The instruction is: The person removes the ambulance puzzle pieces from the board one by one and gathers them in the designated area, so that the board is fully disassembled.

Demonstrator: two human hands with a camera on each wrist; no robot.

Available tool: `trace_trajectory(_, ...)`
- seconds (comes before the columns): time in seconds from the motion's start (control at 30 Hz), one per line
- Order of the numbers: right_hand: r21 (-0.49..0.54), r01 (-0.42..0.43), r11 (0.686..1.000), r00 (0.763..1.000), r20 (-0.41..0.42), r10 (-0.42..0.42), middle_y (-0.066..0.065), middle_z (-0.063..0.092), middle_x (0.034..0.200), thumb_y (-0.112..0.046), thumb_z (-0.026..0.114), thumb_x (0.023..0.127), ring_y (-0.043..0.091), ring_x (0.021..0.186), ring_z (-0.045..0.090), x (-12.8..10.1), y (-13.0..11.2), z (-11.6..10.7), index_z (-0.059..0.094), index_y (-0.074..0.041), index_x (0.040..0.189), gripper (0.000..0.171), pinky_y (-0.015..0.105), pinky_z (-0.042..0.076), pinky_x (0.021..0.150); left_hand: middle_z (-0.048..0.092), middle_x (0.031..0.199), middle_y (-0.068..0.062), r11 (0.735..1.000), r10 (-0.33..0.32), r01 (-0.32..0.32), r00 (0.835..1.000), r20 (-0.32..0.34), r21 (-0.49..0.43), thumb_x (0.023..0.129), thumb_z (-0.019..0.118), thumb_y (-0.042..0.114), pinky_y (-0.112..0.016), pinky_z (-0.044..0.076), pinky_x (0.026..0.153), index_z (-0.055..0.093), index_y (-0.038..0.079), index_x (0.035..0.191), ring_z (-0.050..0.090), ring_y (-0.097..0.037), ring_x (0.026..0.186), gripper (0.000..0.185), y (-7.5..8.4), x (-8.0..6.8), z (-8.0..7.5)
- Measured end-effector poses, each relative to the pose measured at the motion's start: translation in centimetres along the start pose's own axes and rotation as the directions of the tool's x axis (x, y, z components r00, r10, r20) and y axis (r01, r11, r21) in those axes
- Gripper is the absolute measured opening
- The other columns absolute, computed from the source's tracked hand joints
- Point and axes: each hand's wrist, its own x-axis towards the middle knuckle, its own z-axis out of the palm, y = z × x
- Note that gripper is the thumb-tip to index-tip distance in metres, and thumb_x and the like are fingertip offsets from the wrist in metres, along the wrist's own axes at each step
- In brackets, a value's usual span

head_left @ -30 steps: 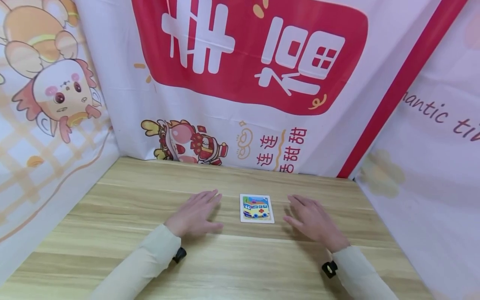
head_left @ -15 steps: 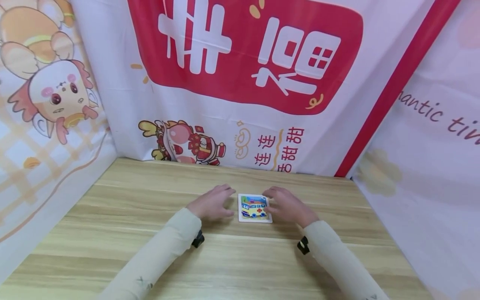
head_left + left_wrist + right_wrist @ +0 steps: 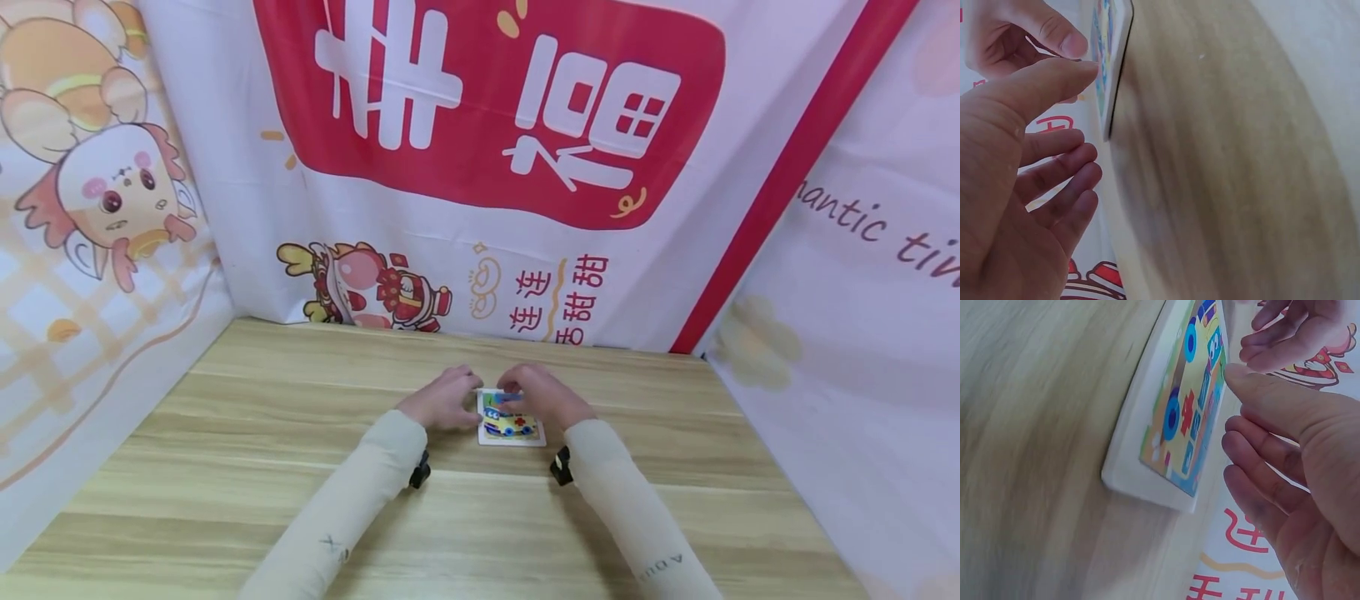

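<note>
puzzle board [image 3: 512, 426]: 1, on table [image 3: 225, 467] | left hand [image 3: 442, 402], right hand [image 3: 542, 398]: 2, fingers relaxed, touching board

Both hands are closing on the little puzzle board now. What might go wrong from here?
The puzzle board lies flat on the wooden table, so fingertips may slide off its thin edge instead of getting under it. The right hand already covers its far part in the head view, hiding the contact there. If the left hand pushes sideways, the board may skid rather than lift.
</note>
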Motion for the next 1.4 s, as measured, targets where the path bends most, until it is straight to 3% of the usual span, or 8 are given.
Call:
trace_trajectory(0.3,-0.009,-0.039,0.999,0.998,0.04,0.039,-0.001,0.071,0.102,-0.027,0.074,0.085,0.012,0.095,0.063,1.1,-0.4,0.5,0.07,-0.014,0.11,0.028,0.032,0.052,0.091,0.056,0.123,-0.01,0.999,0.021,-0.022,0.999,-0.026,-0.043,0.081,0.075,0.03,-0.04,0.044,0.104,0.06,0.003,0.125,0.051,-0.024,0.114,0.054,-0.3,0.7,0.7)
trace_trajectory(0.7,-0.021,-0.039,0.999,0.995,0.094,0.041,0.001,0.072,0.1,-0.019,0.076,0.083,0.015,0.094,0.065,1.3,-1.3,-0.2,0.072,-0.013,0.105,0.024,0.031,0.054,0.088,0.056,0.115,-0.008,0.999,0.018,-0.019,0.999,-0.033,-0.038,0.079,0.077,0.029,-0.037,0.046,0.097,0.065,0.004,0.116,0.049,-0.021,0.104,0.046,-0.5,1.4,1.2)
trace_trajectory(0.93,-0.032,-0.049,0.998,0.989,0.135,0.052,-0.004,0.072,0.094,-0.018,0.078,0.08,0.007,0.086,0.064,2.0,-1.0,-0.4,0.073,-0.016,0.102,0.023,0.027,0.054,0.086,0.057,0.114,-0.007,0.999,-0.006,0.005,1.0,-0.02,-0.054,0.08,0.077,0.031,-0.036,0.045,0.095,0.066,0.006,0.116,0.048,-0.02,0.103,0.044,-0.5,1.7,1.2)
trace_trajectory(1.4,-0.027,-0.082,0.996,0.977,0.194,0.086,0.0,0.073,0.096,-0.01,0.078,0.079,0.01,0.085,0.065,2.7,-1.1,-1.2,0.074,-0.015,0.1,0.022,0.029,0.054,0.084,0.062,0.107,-0.01,0.997,-0.036,0.033,0.998,-0.051,-0.071,0.077,0.081,0.027,-0.034,0.047,0.091,0.067,0.003,0.11,0.053,-0.018,0.095,0.042,0.2,2.1,1.1)
